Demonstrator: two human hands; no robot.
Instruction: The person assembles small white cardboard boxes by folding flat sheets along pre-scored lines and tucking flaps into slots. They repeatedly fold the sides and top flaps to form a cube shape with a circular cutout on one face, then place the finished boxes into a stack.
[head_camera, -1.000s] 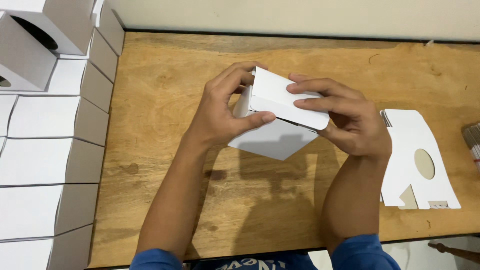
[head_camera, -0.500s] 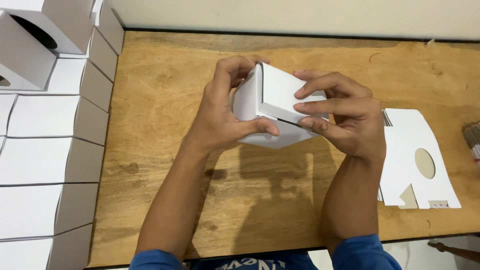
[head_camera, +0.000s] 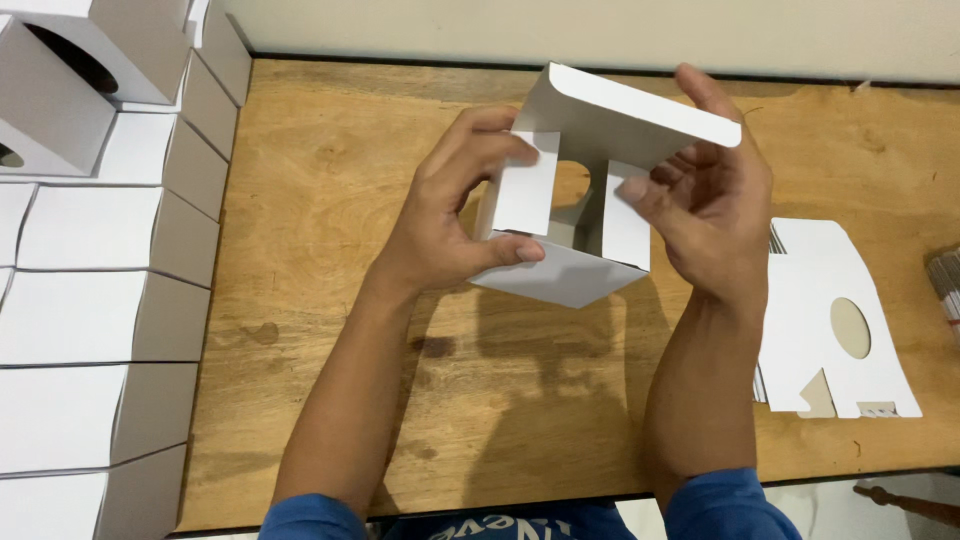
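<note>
Right now both hands hold a white cardboard box in the air above the middle of the wooden table. Its open end faces the camera, with a round hole showing in the far wall. The left hand grasps the left side, fingers curled over the left flap and thumb pressed on the lower flap. The right hand grips the right side, fingertips along the raised top flap and thumb on the right flap. A stack of flat white box blanks lies on the table just right of the right forearm. Folded white boxes stand in rows at the left.
</note>
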